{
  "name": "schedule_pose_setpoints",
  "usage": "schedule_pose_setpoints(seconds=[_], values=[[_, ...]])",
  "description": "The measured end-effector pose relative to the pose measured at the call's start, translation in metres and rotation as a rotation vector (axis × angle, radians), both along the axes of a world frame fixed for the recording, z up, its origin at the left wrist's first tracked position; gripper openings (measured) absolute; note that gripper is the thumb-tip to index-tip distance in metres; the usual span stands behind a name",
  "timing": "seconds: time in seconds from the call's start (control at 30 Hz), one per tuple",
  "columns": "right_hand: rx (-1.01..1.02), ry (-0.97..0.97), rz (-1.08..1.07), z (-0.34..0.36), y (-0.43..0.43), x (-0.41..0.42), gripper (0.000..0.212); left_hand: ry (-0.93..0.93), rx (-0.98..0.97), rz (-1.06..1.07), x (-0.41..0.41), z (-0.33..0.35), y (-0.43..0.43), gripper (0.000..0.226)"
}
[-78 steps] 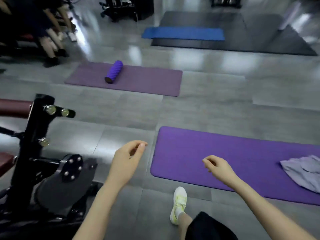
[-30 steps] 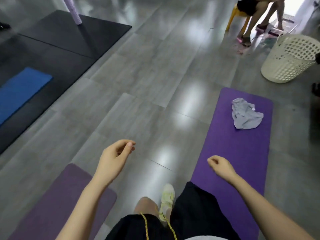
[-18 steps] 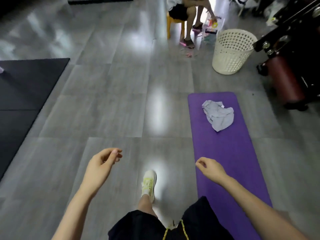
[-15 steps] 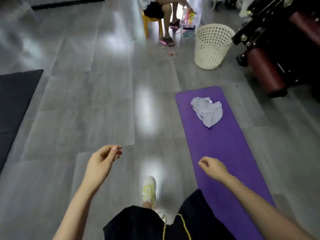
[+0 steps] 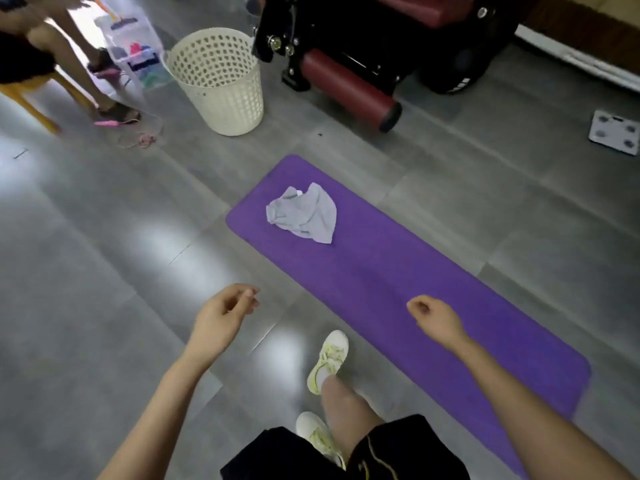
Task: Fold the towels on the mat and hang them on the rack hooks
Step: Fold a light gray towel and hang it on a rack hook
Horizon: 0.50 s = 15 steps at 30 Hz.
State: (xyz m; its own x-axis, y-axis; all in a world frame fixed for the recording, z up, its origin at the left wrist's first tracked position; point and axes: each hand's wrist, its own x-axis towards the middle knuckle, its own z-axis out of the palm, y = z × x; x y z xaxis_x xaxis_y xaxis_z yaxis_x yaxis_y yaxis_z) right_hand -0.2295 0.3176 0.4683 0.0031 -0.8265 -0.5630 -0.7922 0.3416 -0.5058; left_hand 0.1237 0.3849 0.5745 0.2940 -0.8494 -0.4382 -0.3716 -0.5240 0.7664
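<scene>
Left grip: fingers loosely curled, thumb near fingertips, holding nothing, hovering over the grey tile floor. Right grip: fingers loosely curled under, also empty, hovering above the near half of the purple foam exercise mat.

Crumpled pale grey-lilac towel lies unfolded on the far end of the mat, well apart from both grips. Only one towel in view.

Mat runs diagonally, far-left to near-right. Wearer's white-and-yellow sneaker is on the floor just beside the mat's left edge; black shorts show at the bottom of the view.

Beyond the mat: cream perforated plastic laundry basket, upright on the floor. To its right, black gym machine with dark red roller pads. White bathroom scale on the floor, far right. Far left: seated person's legs, clear plastic storage box, pink skipping rope on the floor.
</scene>
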Motion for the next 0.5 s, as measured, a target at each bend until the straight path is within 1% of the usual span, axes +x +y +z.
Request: schedule_pose_setpoints(seconds=[0.1, 0.27, 0.4, 0.5], values=[[0.037, -0.022, -0.074, -0.011, -0.034, 0.007, 0.016, 0.011, 0.017, -0.073, -0.002, -0.018, -0.062, 0.019], [0.048, -0.062, -0.184, -0.039, -0.099, 0.027, 0.011, -0.002, 0.005, -0.157, -0.002, -0.059, -0.154, 0.016], [0.043, -0.09, -0.266, -0.071, -0.143, 0.048, 0.022, 0.01, -0.004, -0.171, 0.004, -0.102, -0.214, 0.016], [0.044, -0.078, -0.303, -0.105, -0.166, 0.067, 0.022, 0.034, 0.031, -0.165, 0.007, -0.153, -0.248, 0.017]])
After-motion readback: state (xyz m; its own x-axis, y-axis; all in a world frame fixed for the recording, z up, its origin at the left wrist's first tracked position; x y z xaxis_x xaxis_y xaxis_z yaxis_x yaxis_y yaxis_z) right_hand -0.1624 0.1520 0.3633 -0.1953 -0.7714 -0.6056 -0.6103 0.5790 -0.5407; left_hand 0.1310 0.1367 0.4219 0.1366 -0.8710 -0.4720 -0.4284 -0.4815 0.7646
